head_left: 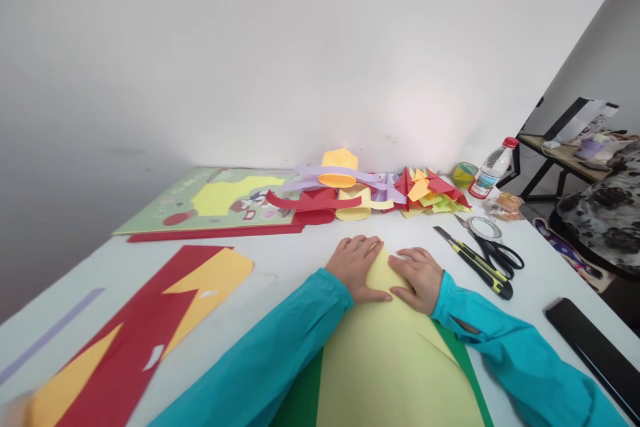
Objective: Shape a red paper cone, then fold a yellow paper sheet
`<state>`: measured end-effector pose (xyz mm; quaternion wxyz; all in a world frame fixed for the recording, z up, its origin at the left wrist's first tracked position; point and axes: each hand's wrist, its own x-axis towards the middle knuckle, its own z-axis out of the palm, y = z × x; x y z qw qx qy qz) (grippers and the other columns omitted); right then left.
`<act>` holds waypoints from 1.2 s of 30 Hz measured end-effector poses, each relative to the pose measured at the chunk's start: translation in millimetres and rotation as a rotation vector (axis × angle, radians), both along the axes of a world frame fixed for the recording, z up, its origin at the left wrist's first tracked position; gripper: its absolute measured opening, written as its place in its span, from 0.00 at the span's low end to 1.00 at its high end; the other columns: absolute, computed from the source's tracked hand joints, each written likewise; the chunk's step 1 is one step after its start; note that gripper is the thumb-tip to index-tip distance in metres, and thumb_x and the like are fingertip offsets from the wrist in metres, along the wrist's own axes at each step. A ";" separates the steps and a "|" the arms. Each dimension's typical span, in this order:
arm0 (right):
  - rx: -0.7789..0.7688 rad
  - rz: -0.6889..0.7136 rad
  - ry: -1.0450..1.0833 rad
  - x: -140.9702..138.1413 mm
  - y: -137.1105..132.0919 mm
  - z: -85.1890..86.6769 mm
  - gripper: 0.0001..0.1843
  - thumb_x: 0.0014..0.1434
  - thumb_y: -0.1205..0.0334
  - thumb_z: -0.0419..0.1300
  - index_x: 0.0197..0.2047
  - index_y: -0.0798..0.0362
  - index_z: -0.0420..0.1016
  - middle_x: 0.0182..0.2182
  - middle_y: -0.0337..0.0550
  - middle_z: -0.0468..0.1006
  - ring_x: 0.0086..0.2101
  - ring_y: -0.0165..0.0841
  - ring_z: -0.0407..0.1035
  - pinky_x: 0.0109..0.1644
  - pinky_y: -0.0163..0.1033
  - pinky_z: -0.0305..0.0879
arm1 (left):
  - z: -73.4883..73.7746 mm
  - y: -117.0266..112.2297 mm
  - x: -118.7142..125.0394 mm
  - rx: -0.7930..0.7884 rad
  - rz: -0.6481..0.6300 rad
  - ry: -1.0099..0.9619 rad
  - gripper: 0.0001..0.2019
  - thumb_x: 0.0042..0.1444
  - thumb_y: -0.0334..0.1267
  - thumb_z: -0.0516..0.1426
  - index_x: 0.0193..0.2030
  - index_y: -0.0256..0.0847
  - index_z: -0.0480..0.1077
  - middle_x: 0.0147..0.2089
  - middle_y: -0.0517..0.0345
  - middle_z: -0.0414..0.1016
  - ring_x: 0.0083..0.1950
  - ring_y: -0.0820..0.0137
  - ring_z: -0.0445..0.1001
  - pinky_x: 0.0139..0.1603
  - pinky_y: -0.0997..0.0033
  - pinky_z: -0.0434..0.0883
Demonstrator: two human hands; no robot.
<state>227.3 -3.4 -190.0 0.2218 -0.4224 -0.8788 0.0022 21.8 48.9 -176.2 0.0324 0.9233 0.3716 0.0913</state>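
Observation:
A pale yellow sheet of paper (400, 367) lies in front of me on top of a green sheet (303, 390), its far end folded to a narrow point. My left hand (354, 268) rests on the left edge of that folded end, fingers stretched out and thumb pointing inward. On the right edge, my right hand (418, 279) presses down with its fingers apart and its thumb near the left one. A loose flap of the yellow paper shows below my right hand. The paper under both palms is hidden.
Red paper (165, 307) and orange pieces (215, 273) lie left. A utility knife (475, 262), black scissors (500, 255), tape roll (484, 228), bottle (493, 170) and black case (595, 353) are right. Folded paper shapes (430, 190) and a green illustrated board (165, 203) sit behind.

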 end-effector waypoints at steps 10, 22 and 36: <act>-0.015 0.006 -0.087 -2.5 0.2 8.1 0.26 0.55 0.54 0.56 0.55 0.58 0.66 0.46 0.54 0.76 0.54 0.47 0.61 0.58 0.56 0.51 | 1.7 -2.1 3.7 -0.013 0.019 0.021 0.51 0.37 0.73 0.51 0.62 0.36 0.59 0.64 0.44 0.60 0.60 0.47 0.57 0.56 0.49 0.55; -0.004 0.001 -0.001 -4.5 -1.5 7.3 0.26 0.54 0.54 0.57 0.53 0.59 0.67 0.46 0.53 0.77 0.54 0.47 0.61 0.58 0.56 0.51 | 1.0 -1.9 3.2 -0.021 0.022 0.037 0.53 0.37 0.74 0.51 0.63 0.34 0.58 0.64 0.43 0.60 0.61 0.47 0.57 0.58 0.48 0.54; 0.007 0.017 0.006 -3.7 0.9 5.4 0.26 0.53 0.54 0.58 0.52 0.59 0.67 0.43 0.52 0.78 0.52 0.47 0.62 0.57 0.55 0.51 | -2.1 -4.5 7.6 0.001 0.048 0.043 0.52 0.38 0.73 0.51 0.63 0.33 0.58 0.64 0.43 0.60 0.61 0.47 0.57 0.58 0.49 0.54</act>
